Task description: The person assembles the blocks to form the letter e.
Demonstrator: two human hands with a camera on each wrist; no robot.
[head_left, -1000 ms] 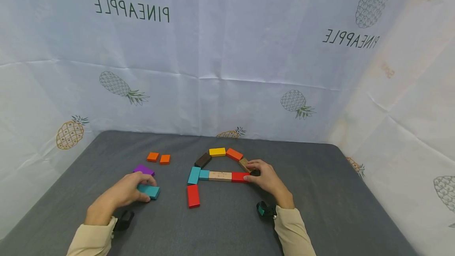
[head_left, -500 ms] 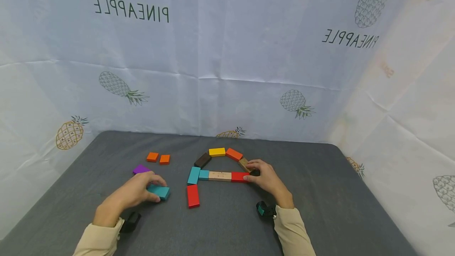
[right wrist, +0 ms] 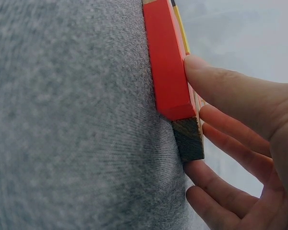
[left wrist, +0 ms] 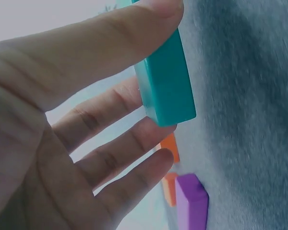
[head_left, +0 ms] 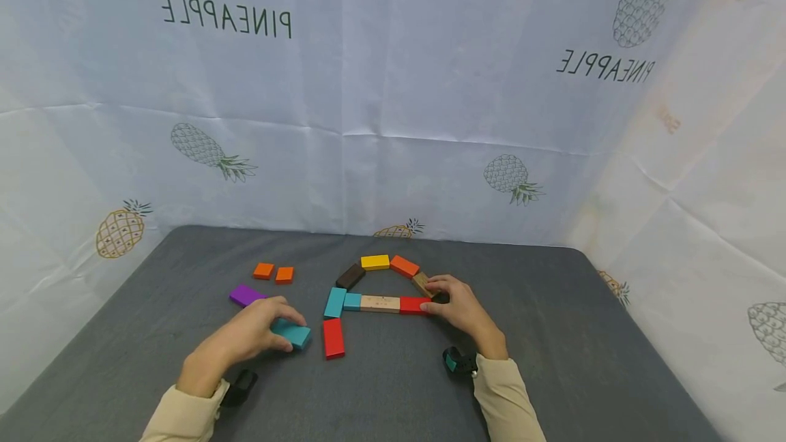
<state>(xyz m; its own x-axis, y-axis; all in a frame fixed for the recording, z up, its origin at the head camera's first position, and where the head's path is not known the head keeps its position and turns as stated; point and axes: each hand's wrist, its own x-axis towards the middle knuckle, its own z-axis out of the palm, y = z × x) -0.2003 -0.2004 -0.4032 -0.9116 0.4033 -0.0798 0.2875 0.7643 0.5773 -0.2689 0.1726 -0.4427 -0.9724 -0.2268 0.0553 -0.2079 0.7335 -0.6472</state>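
Note:
My left hand [head_left: 252, 333] pinches a teal block [head_left: 299, 335] between thumb and fingertips, left of a red block [head_left: 334, 338]. The left wrist view shows the thumb across the teal block [left wrist: 170, 81] and fingers behind it. My right hand [head_left: 463, 305] is at the right end of a block arrangement. Its thumb touches a second red block [right wrist: 168, 62], while its fingers reach round a dark block [right wrist: 188, 141]. That dark block is mostly hidden by the hand in the head view. A brown block [head_left: 422, 283] lies by its fingertips.
Dark brown [head_left: 351, 276], yellow [head_left: 375, 262] and orange [head_left: 404, 266] blocks form an arch. Below it, a short teal [head_left: 353, 302] and a tan block [head_left: 381, 303] make a crossbar. A purple block [head_left: 247, 295] and two orange squares [head_left: 264, 270] lie left on the grey table [head_left: 393, 394].
My left hand has moved to the right with the teal block, closer to the lower red block. The purple block shows more fully behind it. My right hand has stayed in place.

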